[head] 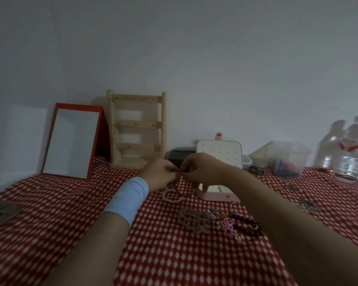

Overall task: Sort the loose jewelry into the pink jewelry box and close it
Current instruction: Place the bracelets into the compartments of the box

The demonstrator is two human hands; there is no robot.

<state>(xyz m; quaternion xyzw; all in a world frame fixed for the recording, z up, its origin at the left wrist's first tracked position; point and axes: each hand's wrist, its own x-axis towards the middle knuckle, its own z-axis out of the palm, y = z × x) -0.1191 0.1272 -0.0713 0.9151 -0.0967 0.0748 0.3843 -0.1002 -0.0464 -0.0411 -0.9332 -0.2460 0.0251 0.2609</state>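
From the head camera, the pink jewelry box (219, 196) stands open on the red cloth with white dots (70, 213), just behind and to the right of the hands. Its base is a low, pale pink tray with a small metal snap stud on the front wall. The lid stands upright at the back, its inner face a white panel pierced with rows of small holes, and a pink snap tab sticks up from its top edge.

The left hand (159, 172) and the right hand (201, 170) meet fingertip to fingertip in front of the lid. Both have curled fingers and pinch the top of a pale bead strand (171, 196), whose loop rests on the cloth beneath them, left of the box base. A light blue band (128, 200) wraps the left forearm.

Nearer the camera lie a pale lace-like piece (192, 220), a pink flower charm (228, 225) and a dark bead bracelet (248, 222), close together.

Against the wall stand a red-framed mirror (70, 141), a wooden rack (136, 129), a clear plastic container (281, 157) and a water bottle (353, 149).
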